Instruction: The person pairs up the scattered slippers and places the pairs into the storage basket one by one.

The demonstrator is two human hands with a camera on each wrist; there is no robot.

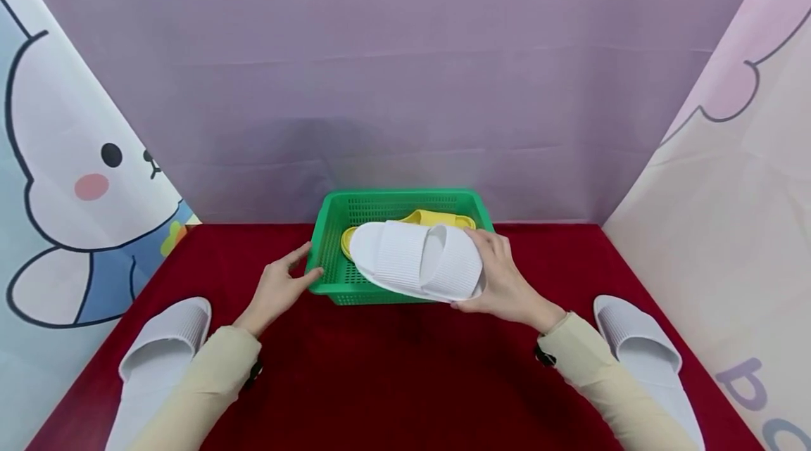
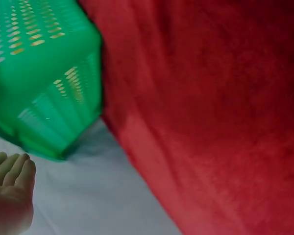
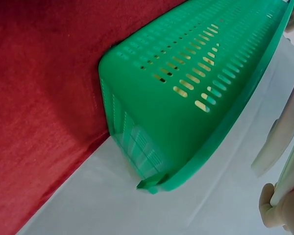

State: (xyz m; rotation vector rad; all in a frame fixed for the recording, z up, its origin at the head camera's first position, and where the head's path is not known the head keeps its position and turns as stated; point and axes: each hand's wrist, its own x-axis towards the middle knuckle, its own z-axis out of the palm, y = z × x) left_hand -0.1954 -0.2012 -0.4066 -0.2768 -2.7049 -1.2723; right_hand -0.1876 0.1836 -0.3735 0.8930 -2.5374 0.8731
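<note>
My right hand (image 1: 500,278) grips a pair of white slippers (image 1: 399,254) with ribbed straps at one end, thumb along the near side. They are held over the green basket (image 1: 326,226), hiding part of its inside. Two pale slipper edges (image 3: 284,132) show beside the right fingers in the right wrist view. Beneath them, yellow slippers (image 1: 437,217) lie in the basket, partly covered. My left hand (image 1: 279,289) is at the basket's left front corner, fingers extended and thumb overlapping the rim. The left wrist view shows these fingers (image 2: 12,171) straight, close by the rim.
The basket stands on a red cloth (image 1: 405,380), near the lilac back wall (image 1: 405,85). Printed cartoon panels (image 1: 95,191) rise at both sides. A foot in a white slipper (image 1: 167,338) is at left, another foot (image 1: 640,345) at right.
</note>
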